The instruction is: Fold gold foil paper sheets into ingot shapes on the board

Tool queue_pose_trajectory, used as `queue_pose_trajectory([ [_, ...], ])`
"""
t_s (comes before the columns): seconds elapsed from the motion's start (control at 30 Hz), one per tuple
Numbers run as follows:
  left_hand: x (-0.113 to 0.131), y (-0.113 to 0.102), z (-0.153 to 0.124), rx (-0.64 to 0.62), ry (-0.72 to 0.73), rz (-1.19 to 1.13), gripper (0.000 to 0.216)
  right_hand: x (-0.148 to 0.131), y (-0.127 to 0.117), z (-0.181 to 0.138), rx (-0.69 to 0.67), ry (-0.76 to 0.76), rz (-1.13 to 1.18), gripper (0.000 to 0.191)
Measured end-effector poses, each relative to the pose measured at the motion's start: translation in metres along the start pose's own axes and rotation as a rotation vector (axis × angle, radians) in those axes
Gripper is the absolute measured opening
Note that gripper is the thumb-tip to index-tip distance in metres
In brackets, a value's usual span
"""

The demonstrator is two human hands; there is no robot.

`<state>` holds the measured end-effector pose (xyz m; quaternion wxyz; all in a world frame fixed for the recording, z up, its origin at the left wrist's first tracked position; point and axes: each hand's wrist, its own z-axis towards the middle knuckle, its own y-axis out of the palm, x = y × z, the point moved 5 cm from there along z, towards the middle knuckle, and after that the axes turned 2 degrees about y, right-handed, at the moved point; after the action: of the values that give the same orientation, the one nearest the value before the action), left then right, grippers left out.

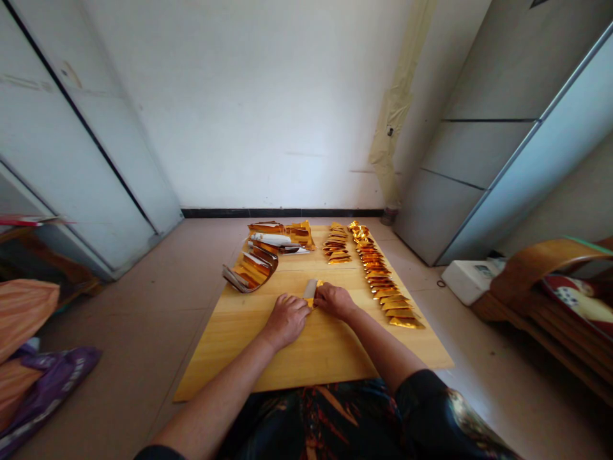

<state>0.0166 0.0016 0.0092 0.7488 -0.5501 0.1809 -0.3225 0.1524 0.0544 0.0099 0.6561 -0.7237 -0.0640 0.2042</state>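
Pink floor (205, 241) and white wall (268, 128) show past the wood bench (230, 329). Near its middle, the right hand (336, 301) pinches paper (310, 291); I can't tell if the left hand (287, 318) grips.

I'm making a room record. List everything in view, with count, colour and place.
Table: 1, light wood, centre
Sheet: 1, gold and grey, mid-table
Folded pieces: 2 rows, gold, table's right
Stacks: several, gold, brown, white, table's far left
Wall: 1, white, ahead
Baseboard: 1, black, wall's foot
Tape: 1 strip, beige, wall's right
Cabinet: 1, pale grey, left
Tall unit: 1, grey, right
Bench: 1, brown, right
Box: 1, white, beside bench
Furniture: 1, brown, far left
Bag: 1, purple, lower left
Crumpled item: 1, orange, left
Floor: 1, pinkish, below table
Clothes: uncounted, dark, bottom
Left hand: 1, bare, at sheet
Right hand: 1, bare, at sheet
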Motion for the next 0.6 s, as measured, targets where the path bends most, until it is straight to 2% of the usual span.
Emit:
queue_pose_trajectory([
  [0.4,0.0007,-0.0016,-0.0006,-0.001,-0.043,-0.042,0.027,-0.0036,-0.0006,-0.0002,-0.012,0.034,-0.031,0.022],
  [0.6,0.0033,-0.0009,-0.0013,0.009,0.009,-0.009,0.032,-0.0029,-0.0007,0.0006,-0.02,0.045,-0.055,0.024],
])
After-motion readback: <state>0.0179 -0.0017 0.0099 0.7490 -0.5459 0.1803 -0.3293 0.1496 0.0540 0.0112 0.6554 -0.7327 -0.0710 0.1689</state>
